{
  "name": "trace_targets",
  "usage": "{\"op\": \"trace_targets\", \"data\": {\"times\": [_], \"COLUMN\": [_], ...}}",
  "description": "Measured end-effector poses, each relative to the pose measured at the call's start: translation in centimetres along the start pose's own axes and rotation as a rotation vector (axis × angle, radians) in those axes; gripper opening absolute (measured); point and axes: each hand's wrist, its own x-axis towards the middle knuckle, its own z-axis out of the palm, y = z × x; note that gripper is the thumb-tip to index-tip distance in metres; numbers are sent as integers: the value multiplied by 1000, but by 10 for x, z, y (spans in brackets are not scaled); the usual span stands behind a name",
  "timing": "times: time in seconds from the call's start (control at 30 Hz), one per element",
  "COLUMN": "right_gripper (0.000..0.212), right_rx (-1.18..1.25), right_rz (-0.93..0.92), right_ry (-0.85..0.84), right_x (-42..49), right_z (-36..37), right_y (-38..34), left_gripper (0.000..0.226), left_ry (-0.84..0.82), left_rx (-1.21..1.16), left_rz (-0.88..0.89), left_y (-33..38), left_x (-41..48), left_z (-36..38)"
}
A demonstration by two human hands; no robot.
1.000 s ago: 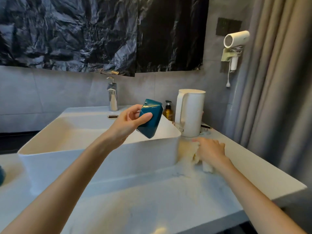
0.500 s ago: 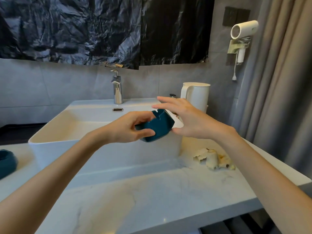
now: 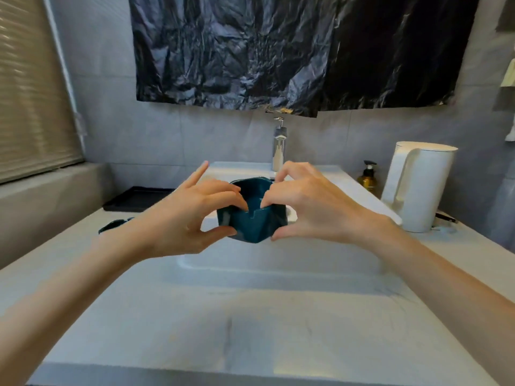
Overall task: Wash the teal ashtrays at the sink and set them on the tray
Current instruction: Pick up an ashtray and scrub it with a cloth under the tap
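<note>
Both hands are gripping a faceted teal ceramic ashtray above the white rectangular sink: left hand pinching its left side, right hand its right.

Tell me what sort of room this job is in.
Most likely a bathroom vanity, perhaps in a hotel room: a white sink with a chrome faucet on a pale counter, an amber pump bottle beside it, and tiled walls. The white kettle hints at a guest room.
</note>
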Motion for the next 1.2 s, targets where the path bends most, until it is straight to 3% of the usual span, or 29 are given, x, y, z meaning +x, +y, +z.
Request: {"op": "trace_targets", "data": {"times": [0.07,0.2,0.43,0.63,0.8,1.2], "right_gripper": [42,42,46,41,42,44], "right_rx": [27,70,195,399,404,369], "right_rz": [-73,-214,-336,-313,-309,-348], "right_ry": [45,124,175,77,19,-64], "right_x": [23,70,145,188,215,238], "right_z": [13,51,142,213,246,269], "right_y": [-15,-51,-119,-167,-190,-203], "left_gripper": [60,98,88,92,70,69], "left_ry": [121,240,233,176,176,115], "left_rx": [-88,-204,-368,-465,-469,-476], "left_rz": [-115,-550,-946,-1110,-1188,-1217], "left_y": [-9,-28,-63,-99,-118,-140], "left_x": [-30,-100,-204,-275,-305,-330], "left_z": [-10,-21,-22,-18,-8,8]}}
